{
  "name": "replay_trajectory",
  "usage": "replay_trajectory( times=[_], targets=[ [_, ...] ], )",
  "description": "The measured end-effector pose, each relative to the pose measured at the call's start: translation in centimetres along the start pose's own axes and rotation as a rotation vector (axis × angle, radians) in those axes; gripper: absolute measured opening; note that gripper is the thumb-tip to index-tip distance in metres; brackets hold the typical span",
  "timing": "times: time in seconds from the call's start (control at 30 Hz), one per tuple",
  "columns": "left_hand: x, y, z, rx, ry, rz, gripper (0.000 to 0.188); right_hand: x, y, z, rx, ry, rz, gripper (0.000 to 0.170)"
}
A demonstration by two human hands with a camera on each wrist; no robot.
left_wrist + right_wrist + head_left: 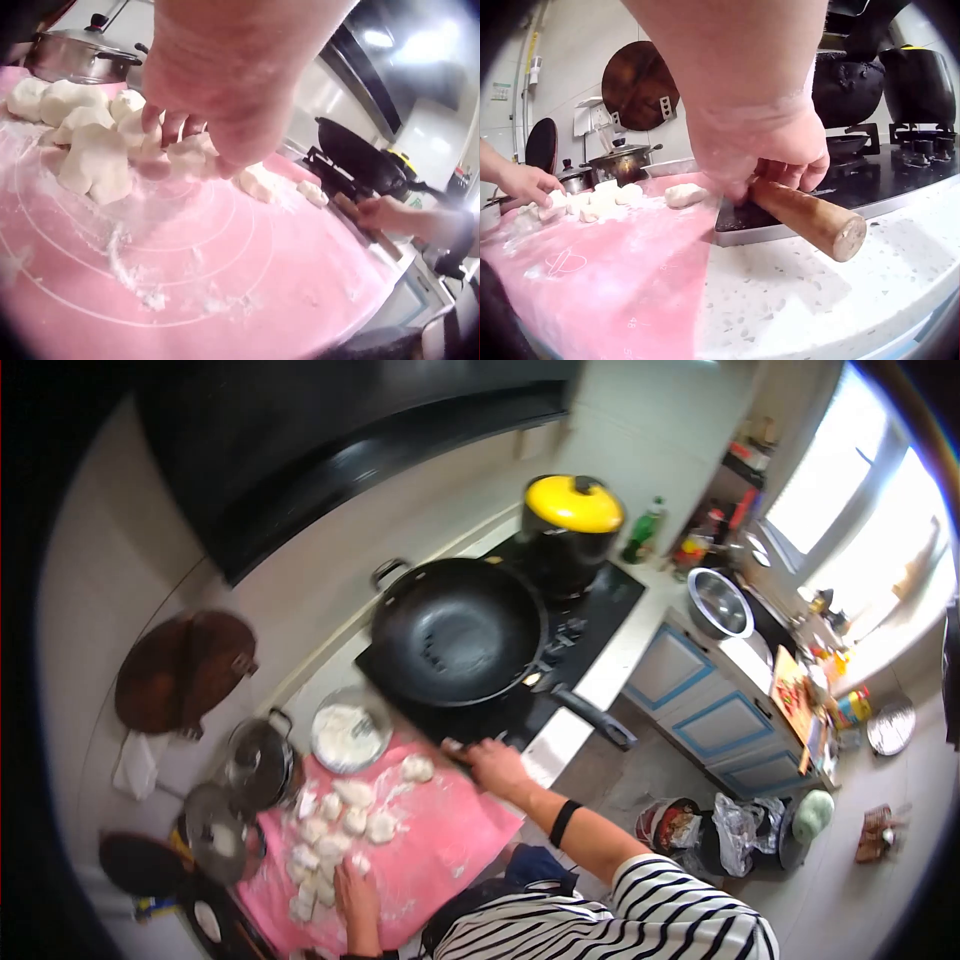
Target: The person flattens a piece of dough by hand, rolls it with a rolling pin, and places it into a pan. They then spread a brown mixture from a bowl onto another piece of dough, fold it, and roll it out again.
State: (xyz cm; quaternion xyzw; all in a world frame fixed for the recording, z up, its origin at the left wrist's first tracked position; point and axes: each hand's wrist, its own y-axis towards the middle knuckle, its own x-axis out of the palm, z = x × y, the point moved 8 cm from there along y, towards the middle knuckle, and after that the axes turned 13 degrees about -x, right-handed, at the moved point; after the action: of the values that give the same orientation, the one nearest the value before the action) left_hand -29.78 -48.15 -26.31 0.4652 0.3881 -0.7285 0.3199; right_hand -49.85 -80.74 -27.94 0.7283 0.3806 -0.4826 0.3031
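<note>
Kitchen with pale tiled walls; daylight at a window to the right. Speckled white table (757, 307), its left end covered by a pink mat (440, 830) dusted with flour. Pale rings are printed on the mat, and figures along its right edge; one can be read as 48, the next is too faint to be sure of. A small notice (500, 91) is fixed to the wall, its lettering too small to be read. On the green bottle (646, 532) by the table's far corner no brand can be made out.

Dough pieces (353, 820) are clustered toward the mat's back left, several touching; one is set apart near the right edge, beside the cooktop (885, 187). Left hand (358, 895) is lowered to the cluster, fingers bent down and touching dough; whether a piece is pinched cannot be told. Rolling pin (810, 217) is gripped in the right hand (493, 765), fingers curled round the wood, over the table's front edge at the cooktop's near corner; its end is left sticking out.

Bowl (345, 695) of flour is stood at the mat's back edge. Wok (460, 630) and a yellow-lidded pot (572, 503) are carried by the cooktop.
</note>
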Motion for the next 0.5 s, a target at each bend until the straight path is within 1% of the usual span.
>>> replay_trajectory(
  times=[0.03, 0.1, 0.13, 0.17, 0.2, 0.23, 0.27, 0.33, 0.4, 0.43, 0.47, 0.5],
  targets=[
    [0.9, 0.6, -1.7, -0.047, -0.061, 0.030, 0.056, -0.3, 0.2, -0.1, 0.003, -0.010, 0.011, 0.034],
    [1.0, 1.7, -3.0, -0.115, -0.379, -0.074, 0.055, -1.6, 0.5, -0.8, -0.021, 0.030, 0.043, 0.038],
    [1.3, 2.0, -4.1, -0.082, -0.444, 0.022, 0.054, -2.5, 0.4, -2.0, -0.036, 0.070, 0.070, 0.039],
    [0.7, 1.5, -3.9, -0.192, -0.666, -0.086, 0.051, -3.7, -0.1, -4.3, -0.075, 0.131, 0.147, 0.041],
    [0.5, 0.9, -2.6, -0.283, -0.902, -0.192, 0.049, -4.6, -0.3, -5.9, -0.101, 0.180, 0.230, 0.043],
    [-0.4, 0.1, -1.1, -0.221, -0.779, -0.155, 0.047, -3.8, -0.6, -7.7, -0.219, 0.277, 0.231, 0.045],
    [-0.7, -0.7, 0.3, -0.149, -0.657, -0.127, 0.045, -2.2, -1.3, -9.6, -0.215, 0.345, 0.160, 0.046],
    [2.4, -1.7, 2.0, 0.115, -0.512, -0.054, 0.043, 1.3, -2.5, -14.0, -0.271, 0.535, -0.009, 0.047],
    [4.4, -3.5, 4.1, 0.357, -0.249, 0.054, 0.044, 4.1, -3.7, -17.8, -0.342, 0.540, -0.083, 0.045],
    [5.2, -4.6, 4.8, 0.482, -0.116, 0.104, 0.044, 5.7, -4.0, -19.3, -0.371, 0.673, -0.180, 0.049],
    [4.9, -5.2, 4.4, 0.441, -0.095, 0.109, 0.043, 7.1, -4.3, -20.5, -0.388, 0.796, -0.271, 0.054],
    [4.9, -5.4, 4.5, 0.419, -0.082, 0.109, 0.043, 8.4, -5.0, -21.8, -0.457, 0.763, -0.221, 0.059]
  ],
)
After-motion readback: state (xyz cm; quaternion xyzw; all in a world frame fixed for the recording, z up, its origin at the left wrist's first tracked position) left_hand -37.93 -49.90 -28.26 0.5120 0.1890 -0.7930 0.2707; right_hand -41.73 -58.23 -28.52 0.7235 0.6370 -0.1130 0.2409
